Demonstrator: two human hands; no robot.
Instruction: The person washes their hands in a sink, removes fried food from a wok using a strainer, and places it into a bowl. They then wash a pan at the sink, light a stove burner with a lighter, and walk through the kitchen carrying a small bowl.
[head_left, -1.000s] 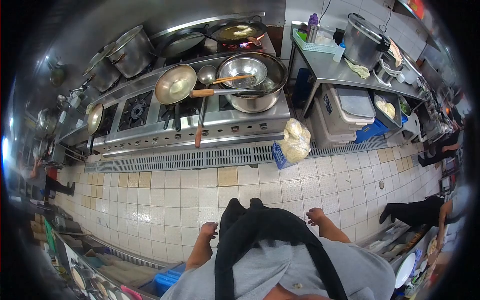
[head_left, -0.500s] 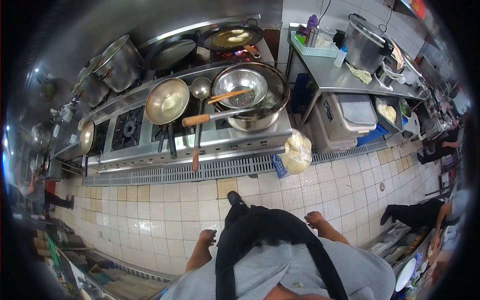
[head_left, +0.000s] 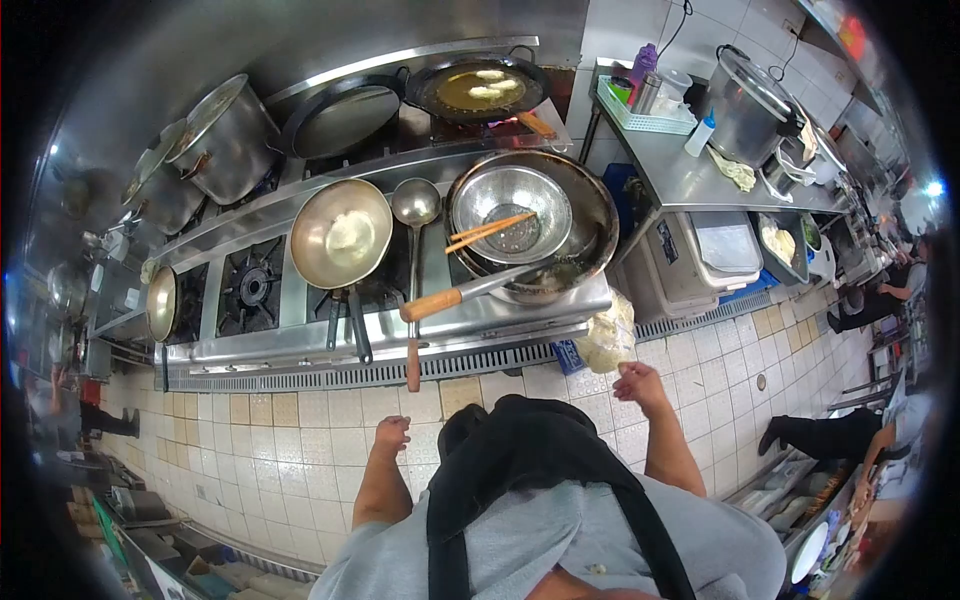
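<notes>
My left hand [head_left: 393, 433] is in the air over the tiled floor, fingers loosely curled and nothing plainly in them. My right hand [head_left: 637, 385] is raised beside a bag of pale food [head_left: 607, 335], its fingers bent; touching or apart, I cannot tell. In front, a strainer bowl [head_left: 511, 215] with chopsticks [head_left: 490, 231] across it rests in a large dark wok [head_left: 592, 235]. A wooden-handled tool [head_left: 433, 304] lies over the wok's edge. Left of it are a ladle [head_left: 416, 203] and a brass-coloured pan [head_left: 342, 234]. Pale pieces [head_left: 487, 90] lie in oil in the back wok [head_left: 450, 96].
Tall pots [head_left: 224, 140] stand at the back left. A steel table [head_left: 680, 160] on the right holds a basket [head_left: 648, 120] and a large cooker [head_left: 748, 108]. White bins [head_left: 690, 262] are below. Co-workers are at the right [head_left: 830, 434] and far left [head_left: 100, 418].
The stove appears nearer and larger. Both my hands have risen forward, the right one up to the bag of pale food. The pans and tools keep their places on the stove.
</notes>
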